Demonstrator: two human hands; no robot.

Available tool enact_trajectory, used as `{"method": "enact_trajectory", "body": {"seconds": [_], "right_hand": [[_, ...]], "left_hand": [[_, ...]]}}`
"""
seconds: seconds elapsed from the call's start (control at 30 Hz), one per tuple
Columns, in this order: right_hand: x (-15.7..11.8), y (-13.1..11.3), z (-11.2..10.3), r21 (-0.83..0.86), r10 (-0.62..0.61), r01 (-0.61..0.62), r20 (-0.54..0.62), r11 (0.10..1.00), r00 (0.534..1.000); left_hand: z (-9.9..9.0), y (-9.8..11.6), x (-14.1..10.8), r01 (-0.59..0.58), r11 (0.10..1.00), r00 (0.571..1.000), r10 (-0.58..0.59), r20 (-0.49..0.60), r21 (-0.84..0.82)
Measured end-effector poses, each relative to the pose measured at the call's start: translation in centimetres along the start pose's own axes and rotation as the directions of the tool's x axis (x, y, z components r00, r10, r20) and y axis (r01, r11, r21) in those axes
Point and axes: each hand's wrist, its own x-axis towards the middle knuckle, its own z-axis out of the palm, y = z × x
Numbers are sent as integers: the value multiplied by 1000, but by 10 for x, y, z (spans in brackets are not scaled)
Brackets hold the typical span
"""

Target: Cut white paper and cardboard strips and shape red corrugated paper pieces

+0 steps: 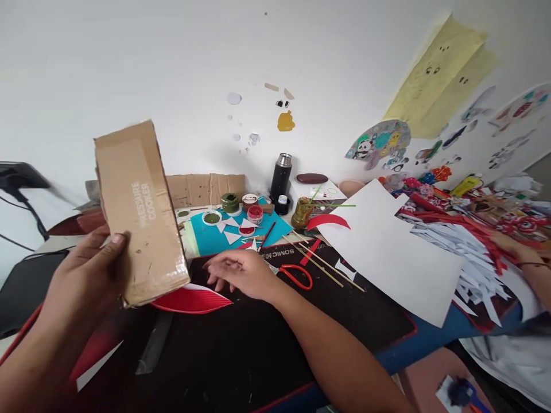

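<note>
My left hand (97, 264) grips the left edge of a brown cardboard piece (140, 218) printed "PRESSURE COOKER", its thumb on the front face. Below and partly behind the cardboard lies a red paper shape with a white edge (193, 301). My right hand (236, 272) hovers over the black mat (258, 344), just right of the cardboard, fingers loosely curved and apart with nothing in them. Scissors with red handles (296, 276) rest right of that hand. A clear ruler (154, 344) and a white paper sliver (99, 366) lie toward the front left.
Paint jars (230, 202) and a blue sheet (202, 229) sit behind, near a black bottle (281, 179). Thin sticks (329, 264) and a large white sheet (387, 246) lie right. Another person's arm (531, 264) reaches over paper strips (465, 258) at far right.
</note>
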Motion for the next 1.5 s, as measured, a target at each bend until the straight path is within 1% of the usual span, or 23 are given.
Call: {"method": "enact_trajectory", "body": {"seconds": [0.03,0.1,0.13,0.2,0.27,0.33,0.4,0.47,0.5,0.57,0.63,0.77,0.83,1.07,1.13,1.17,1.23,1.27,1.3,1.37,1.43,1.5], "right_hand": [[-2,-2,-3,-18,-4,3,-49,1000,999],[-8,-6,-9,-80,-4,-8,-145,997,989],[-13,-8,-14,-126,-1,-20,-166,992,986],[-28,-13,-23,-247,37,-74,-151,966,988],[-49,-20,-33,-429,28,-108,-187,897,982],[-69,-31,-44,-604,31,-164,-224,780,974],[-87,-41,-55,-724,65,-254,-279,641,958],[-101,-49,-64,-806,82,-300,-301,510,950],[-106,-50,-68,-834,87,-317,-313,452,946],[-113,-49,-74,-869,113,-346,-327,353,938],[-118,-44,-76,-890,149,-364,-335,276,930],[-120,-33,-72,-924,164,-356,-333,141,929],[-118,-30,-68,-938,176,-333,-314,92,933],[-117,-23,-56,-960,160,-280,-273,25,949],[-118,-24,-55,-958,164,-285,-277,26,947],[-119,-25,-55,-955,165,-292,-282,43,945],[-122,-28,-54,-943,154,-313,-294,113,943],[-124,-29,-54,-931,143,-323,-302,170,943],[-126,-29,-54,-911,131,-335,-311,241,941],[-131,-28,-55,-834,123,-358,-338,420,933],[-137,-25,-54,-699,138,-370,-366,613,920],[-141,-22,-53,-517,165,-367,-395,773,904]], "left_hand": [[-4,3,3,-19,1000,998,19,-59,-2],[-12,7,7,-43,999,981,48,-188,31],[-16,8,9,-52,996,969,69,-238,77],[-25,9,11,-25,983,953,78,-294,179],[-31,9,11,18,970,965,48,-259,244],[-33,11,9,26,968,984,19,-177,250],[-32,14,6,-9,979,993,33,-113,203],[-30,16,4,-32,994,998,38,-54,102],[-29,17,4,-26,999,999,26,-19,39],[-29,17,6,9,997,999,-7,37,-71],[-30,16,9,38,991,998,-31,57,-127],[-35,11,15,47,990,997,-39,64,-135],[-37,8,17,48,990,997,-39,68,-135],[-40,1,19,62,983,994,-46,94,-170],[-40,0,19,78,976,993,-57,105,-203],[-40,0,19,87,971,992,-64,111,-221],[-40,-1,20,105,962,990,-76,122,-253],[-40,-1,20,116,953,988,-82,132,-281],[-40,-1,21,128,940,985,-84,148,-317],[-40,-2,22,147,908,979,-78,186,-392],[-39,-3,22,148,884,977,-60,205,-444],[-38,-4,22,131,879,980,-45,193,-459]]}}
